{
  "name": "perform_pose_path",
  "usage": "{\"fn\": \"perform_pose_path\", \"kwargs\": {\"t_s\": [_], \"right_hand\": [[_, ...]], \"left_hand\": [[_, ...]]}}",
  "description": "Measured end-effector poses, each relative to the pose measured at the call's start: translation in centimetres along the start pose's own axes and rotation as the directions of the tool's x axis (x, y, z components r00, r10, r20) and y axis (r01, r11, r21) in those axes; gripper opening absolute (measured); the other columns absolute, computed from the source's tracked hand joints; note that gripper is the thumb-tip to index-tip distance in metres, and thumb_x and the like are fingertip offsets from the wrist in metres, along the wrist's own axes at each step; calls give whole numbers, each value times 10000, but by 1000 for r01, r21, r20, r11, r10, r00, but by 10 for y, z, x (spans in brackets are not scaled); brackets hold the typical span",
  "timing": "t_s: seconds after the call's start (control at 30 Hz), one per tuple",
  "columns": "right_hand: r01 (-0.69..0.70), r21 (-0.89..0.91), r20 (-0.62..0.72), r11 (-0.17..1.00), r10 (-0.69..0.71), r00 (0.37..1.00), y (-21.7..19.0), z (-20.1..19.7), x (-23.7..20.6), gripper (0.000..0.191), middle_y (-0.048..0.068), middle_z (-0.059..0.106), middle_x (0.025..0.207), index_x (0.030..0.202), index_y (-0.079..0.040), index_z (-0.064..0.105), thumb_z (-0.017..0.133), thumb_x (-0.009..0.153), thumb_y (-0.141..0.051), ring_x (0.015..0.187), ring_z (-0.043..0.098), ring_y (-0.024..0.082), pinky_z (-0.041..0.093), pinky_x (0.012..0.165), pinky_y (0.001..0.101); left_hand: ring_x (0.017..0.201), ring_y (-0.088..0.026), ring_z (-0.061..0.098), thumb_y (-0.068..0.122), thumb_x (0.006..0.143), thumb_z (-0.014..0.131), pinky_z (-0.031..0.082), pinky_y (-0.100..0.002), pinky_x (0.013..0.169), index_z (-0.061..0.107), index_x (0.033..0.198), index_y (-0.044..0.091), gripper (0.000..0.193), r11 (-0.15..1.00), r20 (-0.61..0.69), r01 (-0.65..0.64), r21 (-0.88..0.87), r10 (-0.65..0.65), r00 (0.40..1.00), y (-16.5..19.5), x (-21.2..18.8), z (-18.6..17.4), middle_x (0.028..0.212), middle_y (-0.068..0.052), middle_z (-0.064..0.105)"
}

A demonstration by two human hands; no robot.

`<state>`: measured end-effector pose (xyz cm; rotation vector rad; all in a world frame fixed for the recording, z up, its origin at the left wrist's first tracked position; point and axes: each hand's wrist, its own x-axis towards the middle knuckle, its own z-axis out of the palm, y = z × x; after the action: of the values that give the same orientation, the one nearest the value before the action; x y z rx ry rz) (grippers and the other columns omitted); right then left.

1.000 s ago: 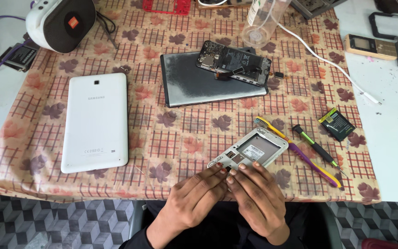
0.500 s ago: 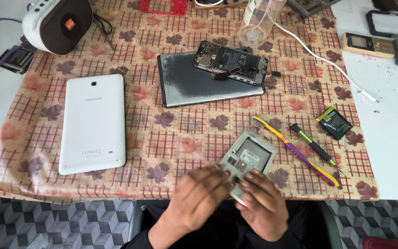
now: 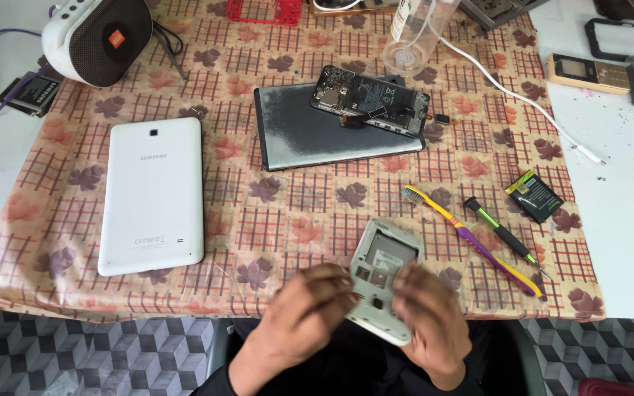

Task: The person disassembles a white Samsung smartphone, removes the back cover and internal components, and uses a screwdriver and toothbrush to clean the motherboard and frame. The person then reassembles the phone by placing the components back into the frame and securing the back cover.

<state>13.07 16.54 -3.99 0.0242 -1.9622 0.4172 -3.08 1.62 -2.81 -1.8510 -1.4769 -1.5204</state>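
Note:
Both of my hands hold a small white phone body [image 3: 380, 264] with its back cover off, tilted up over the table's near edge. My left hand [image 3: 304, 319] grips its lower left side and my right hand [image 3: 428, 323] its lower right side, fingers over its lower part. The open back shows grey metal and small slots. Just right of it on the cloth lie a yellow and purple toothbrush [image 3: 471, 238] and a green and black screwdriver [image 3: 497, 231].
A white tablet [image 3: 154, 194] lies face down at the left. A dark tablet [image 3: 317, 132] carries an opened phone [image 3: 372, 100]. Also here: a small battery [image 3: 534, 196], a white speaker [image 3: 97, 37], a clear bottle [image 3: 416, 33], a white cable [image 3: 530, 103], and a gold phone [image 3: 588, 72].
The white phone body has turned from lying flat and sideways to standing more upright, and my hands have shifted down toward the table edge, gripping its lower end.

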Motion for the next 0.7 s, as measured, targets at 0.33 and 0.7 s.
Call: {"fn": "perform_pose_path", "kwargs": {"t_s": [0.33, 0.7], "right_hand": [[-226, -356, -153, 907, 182, 971, 0, -2, 14, 207, 114, 739, 1053, 1121, 19, 730, 716, 936, 110, 1020, 711, 254, 595, 866, 342], [-67, -286, -62, 956, 51, 997, 3, -7, -1, 196, 86, 686, 941, 1029, -25, 746, 777, 879, 98, 982, 691, 234, 668, 851, 368]], "left_hand": [[1120, -348, 659, -52, 831, 718, 561, -425, 906, 603, 1236, 42, 432, 890, -135, 402, 216, -381, 915, 0, 14, -13, 1206, -173, 659], [1175, -270, 657, 104, 848, 753, 537, -474, 1079, 707, 1192, 76, 348, 945, 91, 50, 324, -84, 992, 9, 22, -9, 1196, -62, 705]]}}
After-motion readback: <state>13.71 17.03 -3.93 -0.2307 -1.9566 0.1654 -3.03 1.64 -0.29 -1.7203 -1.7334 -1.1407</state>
